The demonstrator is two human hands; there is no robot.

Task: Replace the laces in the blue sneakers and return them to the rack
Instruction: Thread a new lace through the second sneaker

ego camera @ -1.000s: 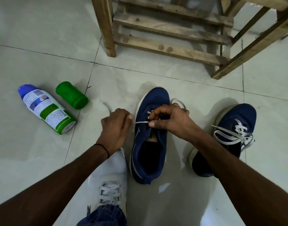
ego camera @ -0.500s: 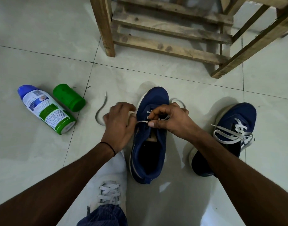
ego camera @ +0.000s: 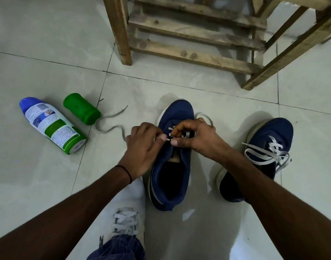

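Nearest the camera, the person's own white shoe (ego camera: 126, 220) rests on the tiled floor (ego camera: 39, 184), with a blue trouser cuff (ego camera: 117, 248) over its heel. Both bare forearms reach forward from the lower corners, and the left wrist carries a thin black band (ego camera: 128, 174).

Just right of the white shoe stands a blue sneaker (ego camera: 170, 175), toe pointing away, its mouth open and dark. Both hands meet over its eyelets. The left hand (ego camera: 142, 147) sits at the sneaker's left edge, fingers curled, thumb and forefinger pinching the white lace (ego camera: 112, 126). The right hand (ego camera: 196, 139) lies over the throat, its fingers curled too and its thumb pressed to a forefinger on the lace at the eyelets. A short white stretch shows between the two thumbs, which are almost touching. From behind the left hand the lace trails left across the floor, bends just beside a green cap (ego camera: 82, 108) and ends loose beyond it. Another white loop shows past the right knuckles, by the toe.

To the right, apart from the first, a second sneaker (ego camera: 264, 147) stands on the floor, already threaded with white laces that hang loose.

Left of the cap lies a spray can (ego camera: 52, 126) on its side. Farthest off stands the wooden rack (ego camera: 189, 55).
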